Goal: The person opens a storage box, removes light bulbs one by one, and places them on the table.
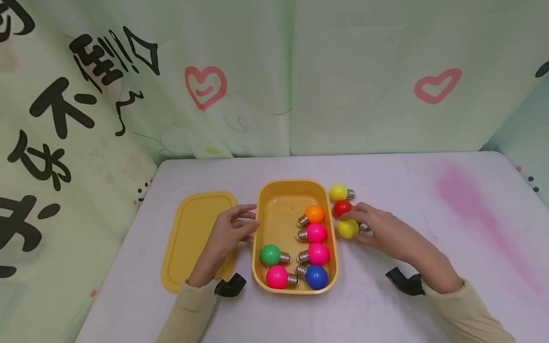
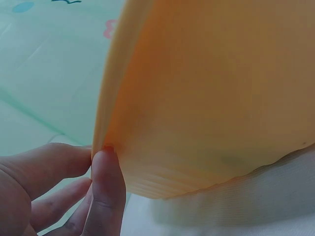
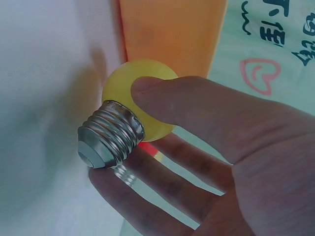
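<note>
My right hand (image 1: 381,231) grips a yellow light bulb (image 3: 118,81) just right of the yellow plastic box (image 1: 272,200); the thumb lies across its globe and the fingers are behind it. Its silver screw base (image 3: 106,137) sticks out free. At the box's left side my left hand (image 1: 231,228) pinches the rim (image 2: 106,103) between thumb and finger. Inside the box lie an orange bulb (image 1: 316,214), a green bulb (image 1: 270,255), a blue bulb (image 1: 317,277) and several pink bulbs (image 1: 319,254). Beyond the right hand rest a red bulb (image 1: 341,207) and another yellow bulb (image 1: 338,192).
A flat yellow lid (image 1: 184,243) lies on the table left of the box, partly under the left forearm. The white table (image 1: 429,190) has a pink stain at the right. A pale green curtain (image 1: 343,95) hangs behind the far edge.
</note>
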Tool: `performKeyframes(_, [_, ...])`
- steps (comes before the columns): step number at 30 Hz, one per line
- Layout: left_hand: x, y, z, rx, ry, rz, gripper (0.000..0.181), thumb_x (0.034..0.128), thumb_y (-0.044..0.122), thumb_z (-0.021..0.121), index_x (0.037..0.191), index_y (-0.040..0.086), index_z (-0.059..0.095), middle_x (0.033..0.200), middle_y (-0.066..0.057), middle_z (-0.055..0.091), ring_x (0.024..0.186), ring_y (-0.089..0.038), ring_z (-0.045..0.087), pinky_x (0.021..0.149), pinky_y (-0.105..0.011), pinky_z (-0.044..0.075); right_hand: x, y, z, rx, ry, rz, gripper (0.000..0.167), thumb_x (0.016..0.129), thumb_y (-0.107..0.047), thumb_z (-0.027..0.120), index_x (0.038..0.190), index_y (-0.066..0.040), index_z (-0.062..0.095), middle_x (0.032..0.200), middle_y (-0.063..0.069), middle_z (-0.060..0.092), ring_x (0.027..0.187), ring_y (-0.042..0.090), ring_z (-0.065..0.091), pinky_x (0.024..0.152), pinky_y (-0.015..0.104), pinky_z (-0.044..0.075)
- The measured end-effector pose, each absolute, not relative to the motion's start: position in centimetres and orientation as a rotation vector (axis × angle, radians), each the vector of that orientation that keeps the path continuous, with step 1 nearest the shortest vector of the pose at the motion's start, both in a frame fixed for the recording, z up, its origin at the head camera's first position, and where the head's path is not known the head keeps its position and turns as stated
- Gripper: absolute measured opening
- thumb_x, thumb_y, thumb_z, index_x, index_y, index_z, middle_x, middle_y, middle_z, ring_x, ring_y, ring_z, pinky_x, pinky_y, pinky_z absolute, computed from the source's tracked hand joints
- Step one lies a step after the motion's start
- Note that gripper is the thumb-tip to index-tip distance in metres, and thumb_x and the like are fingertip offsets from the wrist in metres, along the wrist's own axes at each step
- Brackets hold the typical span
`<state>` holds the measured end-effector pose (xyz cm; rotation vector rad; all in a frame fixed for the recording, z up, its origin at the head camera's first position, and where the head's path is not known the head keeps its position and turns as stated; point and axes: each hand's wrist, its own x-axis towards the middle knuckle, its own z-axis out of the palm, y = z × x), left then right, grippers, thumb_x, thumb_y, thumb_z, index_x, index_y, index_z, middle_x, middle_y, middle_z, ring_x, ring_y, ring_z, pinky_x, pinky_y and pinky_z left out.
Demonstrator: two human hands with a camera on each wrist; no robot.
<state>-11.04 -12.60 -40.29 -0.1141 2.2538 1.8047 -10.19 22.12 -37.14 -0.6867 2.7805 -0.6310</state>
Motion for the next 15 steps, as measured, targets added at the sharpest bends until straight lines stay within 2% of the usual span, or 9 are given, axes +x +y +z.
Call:
performKeyframes(8, [-11.04,-12.63,-40.38,-0.104,2.260,1.808,0.044,0.0891,0.010,0.074,0.131,0.011,0.062,0.114,-0.015,0.065,0.079,-0.020,0.068,0.069,-0.031,0.061,-10.07,22.25,-37.87,-0.728,2.816,-0.604,0.043,0.081,-0.012,0.082,0.122,-0.012,0.068,0.119,0.011,0.061,0.098,0.025,0.064,0.084,0.045,0.059])
performKeyframes(15, [-11.02,-12.65,-40.35,-0.105,2.260,1.807,0.044,0.0891,0.010,0.074,0.131,0.011,0.062,0.114,-0.015,0.066,0.081,-0.020,0.068,0.069,-0.031,0.061,-10.19,22.11,-38.13,-0.722,2.818,-0.589,0.042,0.080,-0.013,0.082,0.120,-0.014,0.069,0.118,0.010,0.061,0.098,0.025,0.064,0.083,0.044,0.059])
